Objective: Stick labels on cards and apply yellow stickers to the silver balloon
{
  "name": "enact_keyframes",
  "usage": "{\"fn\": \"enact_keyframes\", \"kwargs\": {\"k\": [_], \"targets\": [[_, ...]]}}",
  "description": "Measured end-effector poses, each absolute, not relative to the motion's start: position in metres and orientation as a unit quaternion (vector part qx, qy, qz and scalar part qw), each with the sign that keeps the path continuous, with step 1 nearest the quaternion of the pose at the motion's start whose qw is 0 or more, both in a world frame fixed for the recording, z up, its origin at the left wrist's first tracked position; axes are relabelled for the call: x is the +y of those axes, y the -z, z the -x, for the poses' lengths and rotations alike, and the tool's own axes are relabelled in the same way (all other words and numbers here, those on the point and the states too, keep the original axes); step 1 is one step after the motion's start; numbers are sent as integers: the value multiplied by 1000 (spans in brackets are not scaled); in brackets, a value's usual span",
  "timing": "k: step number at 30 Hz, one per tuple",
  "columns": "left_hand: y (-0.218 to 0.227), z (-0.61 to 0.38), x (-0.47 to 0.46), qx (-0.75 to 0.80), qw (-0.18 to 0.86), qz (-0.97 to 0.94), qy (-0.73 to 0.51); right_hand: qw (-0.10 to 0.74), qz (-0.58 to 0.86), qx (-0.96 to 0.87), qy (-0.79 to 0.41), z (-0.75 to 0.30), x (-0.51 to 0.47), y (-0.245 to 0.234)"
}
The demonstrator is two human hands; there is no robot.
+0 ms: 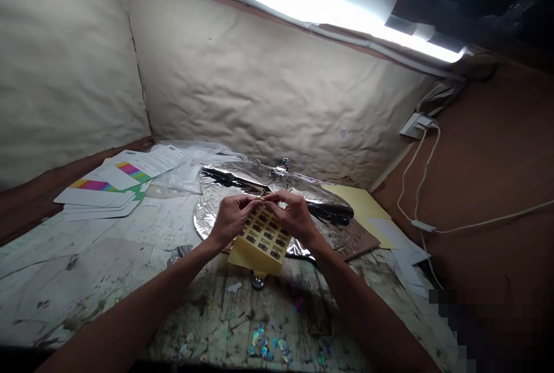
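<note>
Forearms: your left forearm and right forearm angle in from the bottom corners and meet at centre frame.

Hands: your left hand and right hand sit close together, fingertips pinched on the top edge of the sheet. Likely a two-handed pinch to keep the sheet steady and lifted off the tabletop.

Sheet: a yellow-backed sticker sheet with rows of small dark-printed labels hangs below your fingers, tilted, at frame centre.

Beneath: crinkled silver foil lies behind the sheet, a dark strip across it, and a small metal knob shows just under the sheet's lower edge.

Tabletop: worn, paint-stained tabletop, with holographic flecks at bottom centre.

Upper left: a stack of cards with rainbow stripes.

Right: yellow card, white cable along the brown wall.
</note>
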State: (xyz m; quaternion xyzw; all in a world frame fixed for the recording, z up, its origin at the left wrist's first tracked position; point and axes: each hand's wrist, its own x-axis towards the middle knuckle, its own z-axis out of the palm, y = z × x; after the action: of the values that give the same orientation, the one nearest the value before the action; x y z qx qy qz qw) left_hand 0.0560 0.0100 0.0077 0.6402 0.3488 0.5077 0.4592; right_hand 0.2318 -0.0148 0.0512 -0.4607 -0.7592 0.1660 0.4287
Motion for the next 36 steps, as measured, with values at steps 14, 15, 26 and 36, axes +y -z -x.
{"fn": "enact_keyframes", "kwargs": {"k": [14, 15, 26, 36], "targets": [[-6, -61, 11, 325, 467, -682, -459, 446, 481, -755, -4, -234, -13, -40], [-4, -61, 12, 324, 473, -681, -455, 450, 477, -755, 5, -235, -13, -38], [-2, -53, 20, 389, 301, -742, -456, 484, 435, -759, 16, -232, -17, -33], [-4, -47, 24, 446, 102, -804, -380, 509, 432, -744, 35, -224, -23, -28]]}}
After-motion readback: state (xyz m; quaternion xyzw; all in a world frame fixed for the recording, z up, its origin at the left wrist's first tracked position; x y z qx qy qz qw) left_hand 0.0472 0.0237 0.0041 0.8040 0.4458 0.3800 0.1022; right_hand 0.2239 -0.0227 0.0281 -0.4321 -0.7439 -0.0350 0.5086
